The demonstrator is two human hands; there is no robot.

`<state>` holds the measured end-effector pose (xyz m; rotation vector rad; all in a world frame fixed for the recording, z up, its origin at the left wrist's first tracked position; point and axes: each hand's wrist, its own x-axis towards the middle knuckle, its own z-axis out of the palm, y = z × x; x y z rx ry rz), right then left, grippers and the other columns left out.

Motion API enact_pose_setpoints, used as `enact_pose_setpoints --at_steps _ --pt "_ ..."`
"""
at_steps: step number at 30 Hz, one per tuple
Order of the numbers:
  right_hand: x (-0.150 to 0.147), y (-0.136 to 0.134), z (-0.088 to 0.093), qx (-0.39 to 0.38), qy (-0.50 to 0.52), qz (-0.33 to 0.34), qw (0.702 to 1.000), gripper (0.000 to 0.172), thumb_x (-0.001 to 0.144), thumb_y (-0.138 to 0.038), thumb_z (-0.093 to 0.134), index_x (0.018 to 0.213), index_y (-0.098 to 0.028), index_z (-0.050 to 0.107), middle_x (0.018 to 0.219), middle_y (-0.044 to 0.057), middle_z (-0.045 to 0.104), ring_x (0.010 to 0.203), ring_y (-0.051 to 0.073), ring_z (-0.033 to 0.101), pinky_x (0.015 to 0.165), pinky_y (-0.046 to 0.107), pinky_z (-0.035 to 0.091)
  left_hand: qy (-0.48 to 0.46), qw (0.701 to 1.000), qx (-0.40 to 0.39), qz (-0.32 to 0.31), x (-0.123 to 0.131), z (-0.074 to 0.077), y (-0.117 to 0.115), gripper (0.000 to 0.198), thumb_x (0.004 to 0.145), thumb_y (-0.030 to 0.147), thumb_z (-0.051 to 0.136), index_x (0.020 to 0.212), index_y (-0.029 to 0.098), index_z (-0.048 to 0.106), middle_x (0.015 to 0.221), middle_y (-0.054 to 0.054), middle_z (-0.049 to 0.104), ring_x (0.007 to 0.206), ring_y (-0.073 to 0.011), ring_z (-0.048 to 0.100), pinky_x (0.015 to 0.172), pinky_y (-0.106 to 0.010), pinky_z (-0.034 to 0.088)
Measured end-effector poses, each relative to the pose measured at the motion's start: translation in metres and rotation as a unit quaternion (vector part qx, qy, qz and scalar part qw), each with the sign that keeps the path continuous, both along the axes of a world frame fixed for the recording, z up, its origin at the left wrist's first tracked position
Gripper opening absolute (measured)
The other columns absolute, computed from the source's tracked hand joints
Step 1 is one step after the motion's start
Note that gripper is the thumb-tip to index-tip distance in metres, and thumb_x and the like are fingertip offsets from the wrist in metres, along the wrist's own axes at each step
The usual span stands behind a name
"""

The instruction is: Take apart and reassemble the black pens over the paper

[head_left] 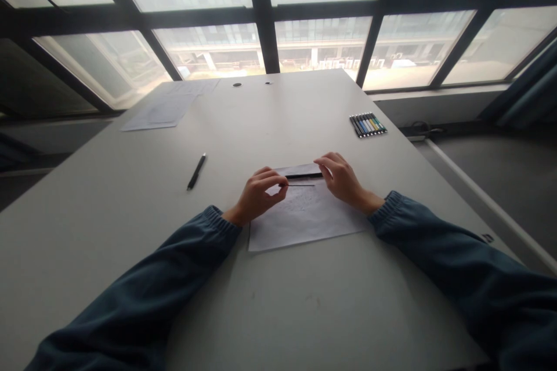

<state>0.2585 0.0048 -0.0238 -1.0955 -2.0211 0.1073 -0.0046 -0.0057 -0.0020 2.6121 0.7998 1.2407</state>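
My left hand [262,191] pinches one end of a thin dark rod [302,185] between thumb and forefinger. The rod looks like a pencil lead or a slim refill and points right, over a sheet of paper [300,226] with faint markings. Just beyond the rod, a flat black strip [304,175] lies across the upper part of the sheet. By the strip's right end, my right hand [342,179] is open, its fingers bent and the thumb and forefinger apart. Whether its thumb touches the strip I cannot tell.
A black pen or mechanical pencil [196,171] lies to the left. At the right edge of the white table [278,313] sits a row of several coloured pens [368,125]. Printed sheets [163,105] lie at the far left, and large windows stand behind the table.
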Motion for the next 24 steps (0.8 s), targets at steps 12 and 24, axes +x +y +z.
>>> enact_pose_setpoints --at_steps 12,24 --pt "0.001 0.005 -0.009 -0.085 -0.102 0.011 0.991 0.009 0.088 -0.020 0.074 0.096 -0.023 0.073 0.100 0.006 0.072 0.102 0.026 0.059 0.090 0.041 0.041 -0.011 1.000 -0.003 0.001 0.001 0.001 -0.001 0.009 0.086 0.011 0.067 0.088 0.020 0.070 0.081 -0.003 0.071 0.078 -0.0157 0.061 0.076 -0.031 0.054" --pt "0.003 0.004 -0.004 -0.030 0.039 -0.045 0.998 0.009 0.094 -0.017 0.060 0.097 -0.020 0.067 0.096 0.009 0.069 0.095 0.027 0.058 0.087 0.043 0.046 -0.105 0.974 0.083 0.181 -0.032 0.005 0.027 0.006 0.084 0.014 0.068 0.082 0.020 0.070 0.077 -0.001 0.068 0.074 -0.0158 0.059 0.070 -0.031 0.051"
